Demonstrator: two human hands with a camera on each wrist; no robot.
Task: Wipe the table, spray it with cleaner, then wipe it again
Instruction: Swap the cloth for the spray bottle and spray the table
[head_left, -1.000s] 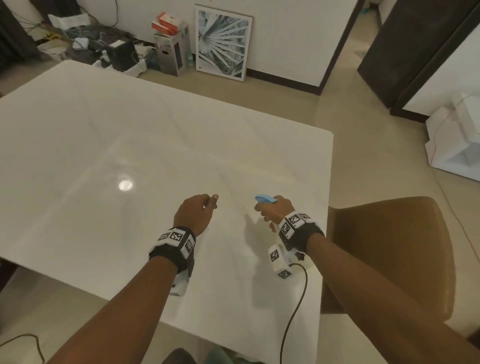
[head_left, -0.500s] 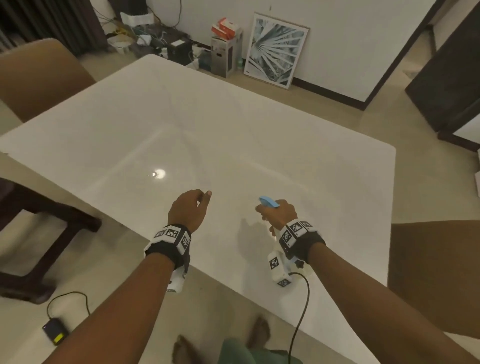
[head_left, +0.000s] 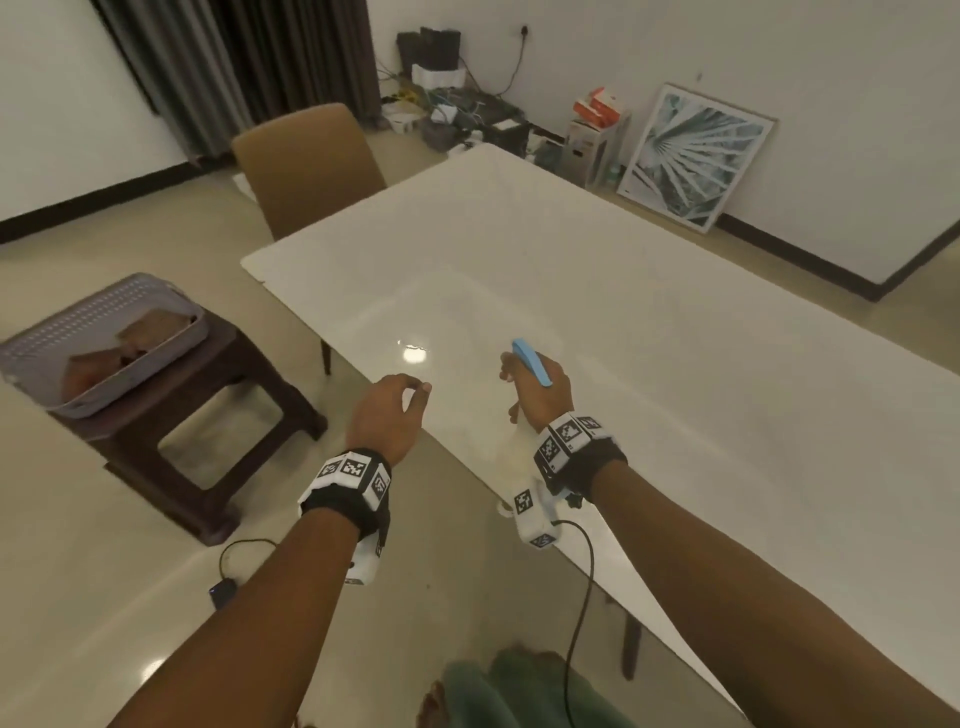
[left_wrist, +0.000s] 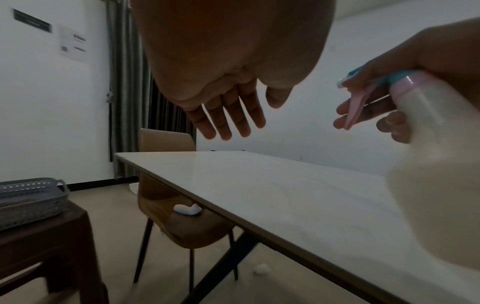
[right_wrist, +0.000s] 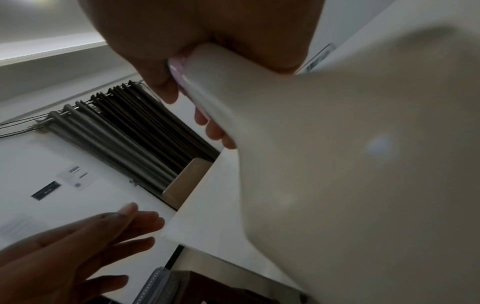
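The white table runs from near right to far left. My right hand grips a spray bottle just above the table's near-left edge; it has a blue head, a pink trigger and a white body. Its fingers lie around the trigger, and the body fills the right wrist view. My left hand hovers empty to the left of the bottle, at the table's edge. Its fingers are spread and relaxed. No cloth shows in either hand.
A grey perforated basket holding brown things sits on a dark wooden stool left of the table. A brown chair stands at the far-left end. A framed picture, boxes and cables line the back wall. A small black device lies on the floor.
The head view has swung left, bringing the stool, basket and curtains into sight. Both hands keep their pose; the right still grips the bottle, and the left now hangs at the table's edge.
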